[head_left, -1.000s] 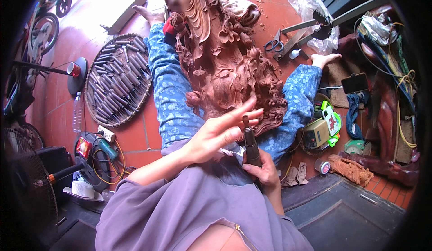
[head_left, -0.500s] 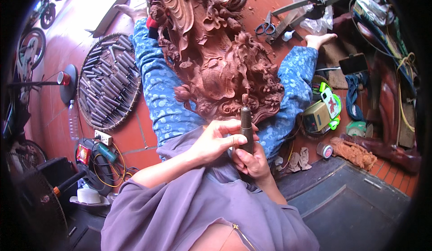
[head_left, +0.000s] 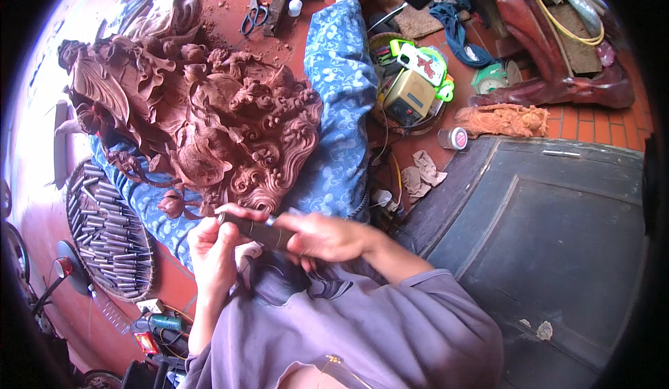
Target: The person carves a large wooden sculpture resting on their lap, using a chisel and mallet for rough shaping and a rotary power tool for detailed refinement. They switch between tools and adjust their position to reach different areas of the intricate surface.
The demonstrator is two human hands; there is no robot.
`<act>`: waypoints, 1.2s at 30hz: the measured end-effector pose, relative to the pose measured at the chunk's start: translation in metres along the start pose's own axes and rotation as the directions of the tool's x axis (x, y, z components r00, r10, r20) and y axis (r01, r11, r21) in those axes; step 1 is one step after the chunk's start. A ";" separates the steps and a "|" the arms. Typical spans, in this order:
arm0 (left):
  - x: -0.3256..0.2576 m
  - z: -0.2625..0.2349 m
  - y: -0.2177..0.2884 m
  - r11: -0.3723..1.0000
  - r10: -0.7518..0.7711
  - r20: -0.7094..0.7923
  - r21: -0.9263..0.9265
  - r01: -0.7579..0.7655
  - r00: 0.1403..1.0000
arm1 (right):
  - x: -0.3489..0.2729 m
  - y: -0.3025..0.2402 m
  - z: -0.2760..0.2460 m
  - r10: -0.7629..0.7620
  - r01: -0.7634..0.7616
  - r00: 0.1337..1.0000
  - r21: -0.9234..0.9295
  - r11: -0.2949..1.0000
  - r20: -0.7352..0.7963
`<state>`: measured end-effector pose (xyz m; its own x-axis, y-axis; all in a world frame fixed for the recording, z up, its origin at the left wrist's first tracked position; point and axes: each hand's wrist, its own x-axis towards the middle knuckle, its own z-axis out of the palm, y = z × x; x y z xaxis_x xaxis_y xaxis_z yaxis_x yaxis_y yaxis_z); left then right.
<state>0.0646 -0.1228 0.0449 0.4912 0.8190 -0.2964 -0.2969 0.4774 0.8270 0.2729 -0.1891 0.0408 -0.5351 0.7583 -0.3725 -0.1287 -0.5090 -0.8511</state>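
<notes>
In front of my lap, my left hand [head_left: 214,249] is closed round one end of a dark, cylindrical rotary-tool handpiece [head_left: 259,233], thumb against its side. My right hand [head_left: 331,238] is closed at the other end, its fingers slightly blurred. A small bluish metal bit shows by the right fingertips; I cannot make out what it is. Just beyond my hands a large reddish-brown wood carving [head_left: 209,124] with curling relief lies between my legs, which are in blue patterned trousers [head_left: 338,110]. Neither hand visibly touches the carving.
A round basket [head_left: 148,277] of dark-handled carving tools sits at left. Scissors [head_left: 254,14] and a small white bottle [head_left: 295,4] lie beyond the carving. At right are a basket with a beige control box [head_left: 410,97], a jar [head_left: 454,139], an orange-brown wood piece [head_left: 503,120] and a dark panel [head_left: 557,229].
My view has swung to the right, so the carving appears further left. The handpiece went from upright to lying across, and my hands moved from its middle to its two ends.
</notes>
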 end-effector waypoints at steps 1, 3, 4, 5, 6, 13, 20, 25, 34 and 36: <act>0.001 0.000 0.001 1.000 -0.001 -0.034 -0.003 0.001 0.999 | 0.000 -0.003 -0.016 -0.399 0.302 0.906 -0.441 0.845 -0.143; 0.004 -0.006 0.006 0.999 0.012 -0.069 -0.031 -0.015 0.998 | -0.019 -0.003 -0.069 -0.441 0.128 0.758 -0.553 0.823 -0.481; 0.006 -0.015 0.012 0.992 0.040 -0.082 -0.118 -0.049 0.996 | -0.030 -0.011 -0.091 -0.352 -0.035 0.540 -0.439 0.898 -0.764; 0.010 -0.024 0.017 0.974 0.065 -0.087 -0.210 -0.083 0.994 | -0.046 -0.003 -0.128 -0.464 -0.282 0.306 -0.544 0.790 -0.831; 0.013 -0.032 0.027 0.954 0.105 -0.068 -0.273 -0.119 0.992 | -0.072 0.025 -0.180 -0.559 -0.412 0.148 -0.564 0.715 -0.816; -0.017 -0.114 0.111 0.549 0.329 -0.044 -0.804 -0.229 0.943 | -0.092 0.110 -0.331 -0.393 -0.871 0.289 -0.410 0.269 -0.873; -0.033 -0.115 0.118 0.715 0.108 -0.132 -0.678 -0.170 0.985 | -0.119 0.117 -0.346 -0.492 -0.927 0.255 -0.356 0.122 -0.832; -0.014 -0.096 0.084 0.825 -0.010 -0.172 -0.558 -0.089 0.985 | -0.048 0.043 -0.275 -0.746 -0.433 0.404 -0.829 0.354 -0.530; 0.054 -0.090 0.053 0.762 -0.302 0.102 -0.571 0.304 0.948 | 0.141 -0.085 0.027 -0.597 0.619 0.540 -0.761 -0.195 0.593; 0.058 -0.095 0.053 0.715 -0.315 0.126 -0.620 0.323 0.941 | 0.166 -0.074 0.032 -0.628 0.661 0.472 -0.720 -0.213 0.619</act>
<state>-0.0002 -0.0201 0.0264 0.6590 0.5797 -0.4792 -0.5613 0.8032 0.1997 0.1665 -0.0387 0.0538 -0.6881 0.4252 0.5880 0.2746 0.9027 -0.3313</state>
